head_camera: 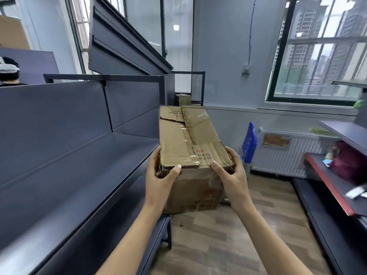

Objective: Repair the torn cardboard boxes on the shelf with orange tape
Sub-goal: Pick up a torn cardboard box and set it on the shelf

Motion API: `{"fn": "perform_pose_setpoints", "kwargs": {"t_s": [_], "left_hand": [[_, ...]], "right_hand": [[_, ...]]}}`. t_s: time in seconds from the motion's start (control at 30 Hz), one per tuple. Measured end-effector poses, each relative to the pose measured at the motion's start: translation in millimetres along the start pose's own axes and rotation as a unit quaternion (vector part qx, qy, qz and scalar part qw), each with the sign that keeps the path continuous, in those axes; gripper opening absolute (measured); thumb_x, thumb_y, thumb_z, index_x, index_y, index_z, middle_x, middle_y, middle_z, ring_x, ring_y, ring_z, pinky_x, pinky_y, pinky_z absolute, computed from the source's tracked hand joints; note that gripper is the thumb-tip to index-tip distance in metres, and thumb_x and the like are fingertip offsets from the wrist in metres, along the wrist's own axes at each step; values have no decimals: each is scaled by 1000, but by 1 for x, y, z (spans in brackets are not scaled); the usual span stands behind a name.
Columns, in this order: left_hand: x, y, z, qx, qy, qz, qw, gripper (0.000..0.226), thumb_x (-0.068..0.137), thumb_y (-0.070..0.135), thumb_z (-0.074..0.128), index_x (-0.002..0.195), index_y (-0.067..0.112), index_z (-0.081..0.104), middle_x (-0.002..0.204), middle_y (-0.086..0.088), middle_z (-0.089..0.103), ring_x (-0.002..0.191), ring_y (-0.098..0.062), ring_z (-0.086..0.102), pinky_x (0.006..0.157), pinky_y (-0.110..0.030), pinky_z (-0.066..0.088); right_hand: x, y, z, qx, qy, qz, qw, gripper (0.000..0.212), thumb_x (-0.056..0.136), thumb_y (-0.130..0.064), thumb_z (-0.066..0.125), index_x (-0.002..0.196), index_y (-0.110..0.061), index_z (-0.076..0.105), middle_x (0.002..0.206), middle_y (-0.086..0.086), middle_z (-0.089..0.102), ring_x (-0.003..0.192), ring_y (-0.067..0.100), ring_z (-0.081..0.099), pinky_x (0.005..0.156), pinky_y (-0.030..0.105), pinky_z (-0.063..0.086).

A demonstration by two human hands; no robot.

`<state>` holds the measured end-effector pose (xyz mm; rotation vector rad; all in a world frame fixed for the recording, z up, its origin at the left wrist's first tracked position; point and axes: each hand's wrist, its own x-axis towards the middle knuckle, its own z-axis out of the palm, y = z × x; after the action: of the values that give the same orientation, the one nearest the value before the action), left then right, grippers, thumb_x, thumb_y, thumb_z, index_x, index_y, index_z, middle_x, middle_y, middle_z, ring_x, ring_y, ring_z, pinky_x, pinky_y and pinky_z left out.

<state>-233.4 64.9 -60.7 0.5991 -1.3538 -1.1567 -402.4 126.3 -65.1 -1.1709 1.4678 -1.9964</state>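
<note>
A worn brown cardboard box [186, 143] with creased, torn top flaps and old clear tape is held in the air at the right end of the dark blue metal shelf [83, 161]. My left hand [160, 175] grips its near left corner, thumb on the top flap. My right hand [231, 171] grips the near right corner, thumb on top. No orange tape is in view.
A second small cardboard box [182, 99] sits further back behind the shelf frame. A blue chair [250, 143] and a white radiator [282, 153] stand by the window wall. Another shelf [335, 185] with a maroon bag is on the right. A person's head shows at far left.
</note>
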Motion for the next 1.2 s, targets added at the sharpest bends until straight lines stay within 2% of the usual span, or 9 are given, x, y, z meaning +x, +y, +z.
{"fn": "perform_pose_setpoints", "kwargs": {"t_s": [0.13, 0.23, 0.33, 0.5, 0.7, 0.87, 1.03, 1.2], "left_hand": [[18, -21, 19, -2, -16, -15, 1000, 63, 66, 35, 75, 122, 47, 48, 130, 14, 57, 118, -6, 57, 103, -36, 47], [41, -38, 33, -13, -25, -22, 999, 71, 57, 46, 73, 123, 46, 48, 127, 16, 58, 115, -3, 57, 99, -30, 48], [72, -57, 44, -15, -33, -30, 999, 67, 57, 45, 73, 119, 49, 47, 126, 18, 58, 113, 1, 57, 98, -26, 48], [147, -101, 58, -23, -49, -28, 998, 61, 69, 29, 72, 122, 45, 47, 127, 14, 58, 116, -3, 57, 100, -31, 48], [243, -146, 72, -43, -65, -32, 996, 66, 69, 28, 71, 128, 40, 45, 125, 18, 58, 112, 3, 57, 92, -20, 50], [305, -176, 84, -43, -77, -38, 995, 75, 60, 44, 73, 129, 41, 45, 125, 20, 58, 116, 1, 56, 93, -25, 49], [351, -205, 99, -35, -79, -40, 995, 69, 64, 38, 74, 127, 44, 44, 123, 22, 58, 113, 3, 56, 91, -23, 50], [390, -243, 126, -23, -62, -40, 997, 64, 70, 29, 69, 127, 42, 44, 122, 19, 58, 111, 4, 57, 86, -17, 51]], "right_hand": [[22, 14, -14, -6, 15, 8, 1000, 60, 84, -22, 73, 137, -26, 47, 121, -6, 61, 109, 10, 62, 91, 33, 55], [45, 29, -18, -3, 33, 11, 999, 61, 83, -23, 73, 138, -26, 47, 121, -8, 61, 111, 11, 62, 95, 37, 53], [76, 48, -18, -8, 45, 20, 999, 62, 82, -29, 77, 137, -31, 47, 124, -6, 61, 113, 12, 61, 98, 42, 52], [144, 80, -5, -6, 57, 16, 998, 60, 84, -24, 74, 137, -30, 47, 123, -6, 62, 113, 11, 62, 97, 37, 52], [235, 112, 20, -14, 80, 17, 997, 58, 86, -20, 72, 137, -27, 46, 122, -5, 61, 111, 10, 61, 97, 35, 52], [292, 134, 33, -15, 97, 16, 995, 56, 86, -19, 72, 133, -33, 46, 124, -4, 60, 112, 11, 61, 97, 35, 51], [343, 161, 33, -22, 99, 24, 994, 57, 84, -21, 73, 133, -33, 47, 122, -7, 62, 111, 10, 62, 99, 39, 51], [396, 194, 24, -26, 87, 32, 995, 54, 85, -22, 72, 130, -36, 46, 119, -12, 61, 110, 9, 61, 97, 37, 51]]}}
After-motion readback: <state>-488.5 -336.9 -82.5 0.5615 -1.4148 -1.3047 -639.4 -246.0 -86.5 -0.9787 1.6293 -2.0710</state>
